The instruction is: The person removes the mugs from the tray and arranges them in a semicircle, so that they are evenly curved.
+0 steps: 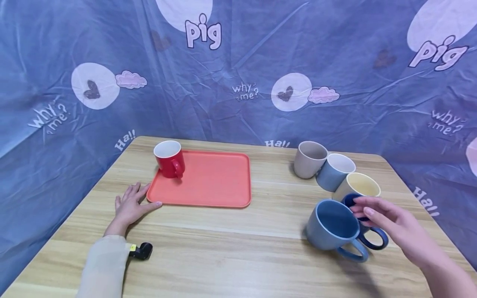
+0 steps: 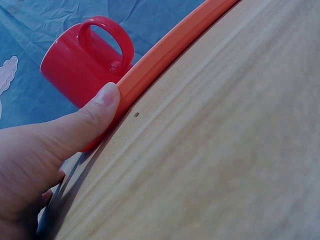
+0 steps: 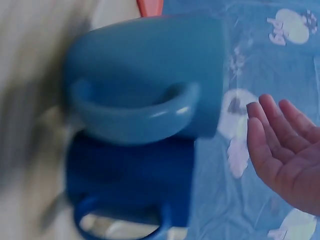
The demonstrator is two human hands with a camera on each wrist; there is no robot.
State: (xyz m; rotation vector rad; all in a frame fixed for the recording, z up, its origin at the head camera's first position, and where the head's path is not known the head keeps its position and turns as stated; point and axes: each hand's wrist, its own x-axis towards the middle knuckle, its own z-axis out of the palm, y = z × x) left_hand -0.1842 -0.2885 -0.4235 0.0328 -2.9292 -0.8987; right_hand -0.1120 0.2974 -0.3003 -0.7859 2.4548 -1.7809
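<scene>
At the near left corner of the coral tray [image 1: 208,182] my left hand [image 1: 132,207] lies with fingers spread and thumb along the front rim. In the left wrist view the thumb [image 2: 102,100] touches the tray's orange edge [image 2: 165,50]. A red mug [image 1: 169,161] with a white inside stands on the tray's left end. My right hand [image 1: 391,221] is over the dark blue mug [image 1: 367,231], partly hiding it, with nothing in its fingers. Beside that mug stands a larger grey-blue mug [image 1: 329,227]. The right wrist view shows the fingers [image 3: 280,130] loosely extended, apart from both mugs.
Behind the blue mugs, a cream mug [image 1: 357,186], a light blue mug [image 1: 335,171] and a grey mug [image 1: 310,159] form a slanting row. A printed blue cloth [image 1: 238,82] hangs behind the wooden table [image 1: 223,252]. A black camera [image 1: 143,250] sits at the left wrist.
</scene>
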